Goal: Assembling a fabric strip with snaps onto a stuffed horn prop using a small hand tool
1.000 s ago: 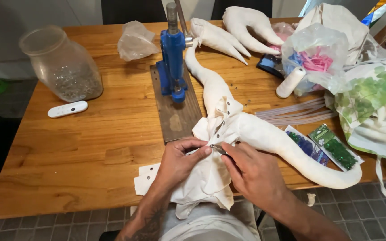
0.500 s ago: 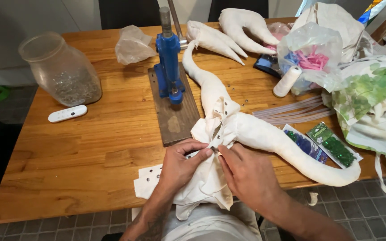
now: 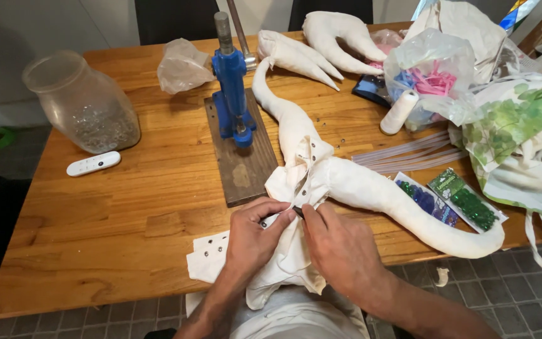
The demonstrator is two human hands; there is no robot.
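Observation:
A long stuffed white fabric figure [image 3: 371, 188] lies across the wooden table [image 3: 127, 207], with loose white cloth bunched at its middle near the front edge. My left hand [image 3: 253, 237] pinches that cloth from the left. My right hand [image 3: 340, 248] pinches it from the right, fingertips meeting the left hand's at a small dark thing on the fabric edge. Small metal snaps dot the cloth. A white fabric scrap with snaps [image 3: 208, 254] lies under my left wrist.
A blue hand press [image 3: 232, 94] on a wooden board [image 3: 243, 169] stands just behind my hands. A glass jar [image 3: 83, 103] and white remote [image 3: 93, 163] sit at left. Thread spool [image 3: 399, 112], plastic bags [image 3: 434, 75], bead packets [image 3: 453, 201] and more stuffed shapes [image 3: 321, 44] crowd the right.
Both hands stay pinched together on the cloth, shifting only slightly along its edge. The view has tilted a little.

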